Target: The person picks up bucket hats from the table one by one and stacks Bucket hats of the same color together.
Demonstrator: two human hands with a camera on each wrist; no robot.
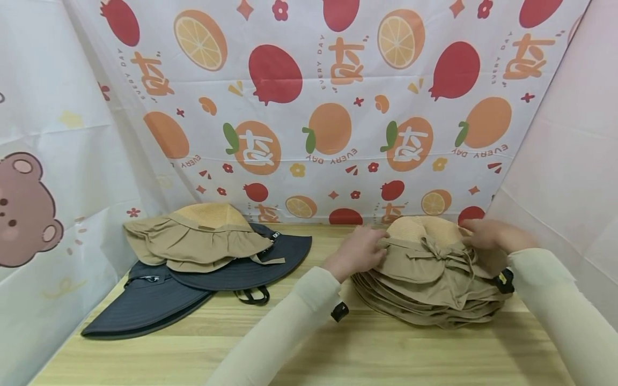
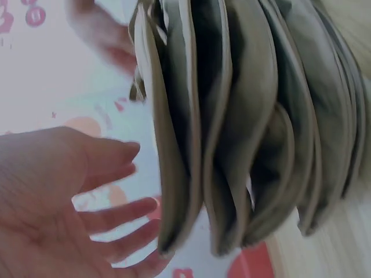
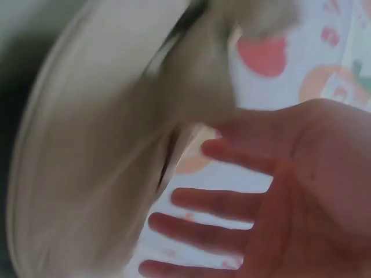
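Note:
A stack of khaki sun hats stands on the right of the table, with several brims layered one over another. The top hat has a pale straw crown and a cloth bow at its front. At the stack's left side is my left hand; in the left wrist view its spread fingers are beside the brims. My right hand is at the right side of the top hat. Its fingers are spread in the right wrist view, near the blurred cloth, and I cannot tell whether they touch it.
On the left lie dark navy sun hats, with another khaki hat of straw and cloth resting on them. A black strap sticks out onto the wooden table. Fruit-printed cloth hangs behind, and pale sheets flank both sides.

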